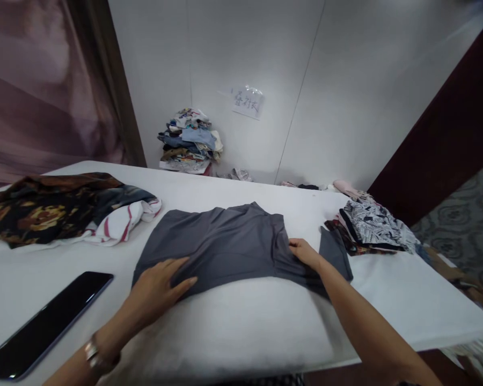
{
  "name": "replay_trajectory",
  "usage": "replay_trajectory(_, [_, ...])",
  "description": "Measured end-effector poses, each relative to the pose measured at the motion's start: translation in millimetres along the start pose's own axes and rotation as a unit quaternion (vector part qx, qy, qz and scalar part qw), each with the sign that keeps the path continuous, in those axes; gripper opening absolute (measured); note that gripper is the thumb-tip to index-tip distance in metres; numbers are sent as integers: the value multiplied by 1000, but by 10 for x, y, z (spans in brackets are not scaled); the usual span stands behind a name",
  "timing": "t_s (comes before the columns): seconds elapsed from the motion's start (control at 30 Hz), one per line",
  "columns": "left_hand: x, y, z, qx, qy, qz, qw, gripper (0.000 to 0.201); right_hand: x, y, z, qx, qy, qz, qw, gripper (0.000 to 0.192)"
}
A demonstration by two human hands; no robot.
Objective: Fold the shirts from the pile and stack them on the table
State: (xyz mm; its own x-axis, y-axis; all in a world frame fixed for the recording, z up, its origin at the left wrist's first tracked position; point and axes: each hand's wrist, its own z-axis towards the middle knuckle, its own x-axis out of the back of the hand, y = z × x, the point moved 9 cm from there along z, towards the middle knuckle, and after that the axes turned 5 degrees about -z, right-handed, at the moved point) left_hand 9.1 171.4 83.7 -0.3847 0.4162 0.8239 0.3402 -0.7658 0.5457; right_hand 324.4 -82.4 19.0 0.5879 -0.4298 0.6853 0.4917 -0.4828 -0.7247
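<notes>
A dark grey shirt (221, 244) lies on the white table in front of me, partly folded, with wrinkles across its middle. My left hand (161, 281) rests on its near left part, fingers spread and flat on the cloth. At the right side of the shirt, my right hand (304, 252) has its fingers pinched together on the fabric. A grey flap of the same cloth (333, 252) extends to the right beyond my right wrist.
A black phone (48, 321) lies at the near left of the white table (233, 327). Behind it sits a heap of patterned clothes (52, 209). Folded clothes (376, 225) are at the right, and a tall clothes stack (191, 142) stands by the wall under a paper sign (247, 102).
</notes>
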Motion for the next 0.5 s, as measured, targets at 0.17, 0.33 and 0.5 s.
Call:
replay_trajectory(0.17, [-493, 992, 853, -72, -51, -86, 992, 58, -457, -595, -138, 139, -33, -99, 985, 11])
replay_trajectory(0.33, [-1342, 1531, 1611, -21, -93, -84, 992, 66, -598, -790, -199, 154, -31, -218, 963, 12])
replay_trajectory(0.5, [-1714, 1481, 1855, 29, -101, -87, 991, 25, -547, -717, -193, 140, -34, -171, 975, 9])
